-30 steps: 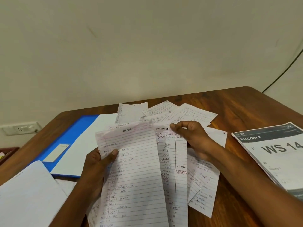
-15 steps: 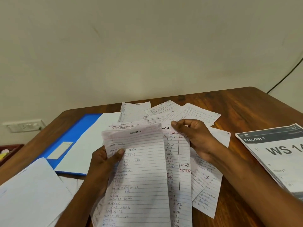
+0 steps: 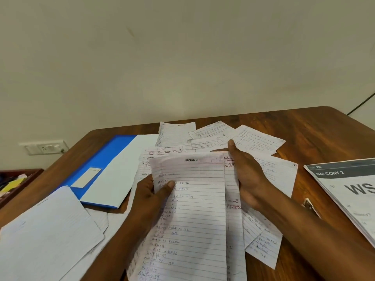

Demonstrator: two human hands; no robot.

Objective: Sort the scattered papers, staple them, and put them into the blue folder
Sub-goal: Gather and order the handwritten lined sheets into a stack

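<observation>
at the far left edge a dark wooden tray [image 3: 19, 185] holds small coloured items, too blurred to name. next comes a loose white sheet [image 3: 46, 236] lying flat on the worktop [image 3: 316, 134], and behind it the blue folder [image 3: 105, 159], lying open with a pale inner leaf and a small cream label; smooth, stiff card by the look of it.

in the middle, the left hand [image 3: 150, 197] grips the lined sheet headed "section 1" [image 3: 194, 220] with its thumb pressed on the front face and fingers hidden behind. the paper is thin, ruled, handwritten, and bows slightly at its top edge. the right hand [image 3: 247, 179] lies along the right side of the stack, fingers fairly straight against a second lined page [image 3: 233, 220]; whether the thumb pinches that page from behind cannot be told. scattered papers [image 3: 259, 140] fan out beyond the hands, overlapping, some with creased corners.

at right a printed booklet [image 3: 345, 191] reading "balcony 2" sits well apart from the pile, glossy grey and white.

likely risks: the thin sheets may slip out of order because only a thumb holds the front one; pages under the forearms could drag and crumple; a section page could stay buried in the fan. no stapler is visible here.
</observation>
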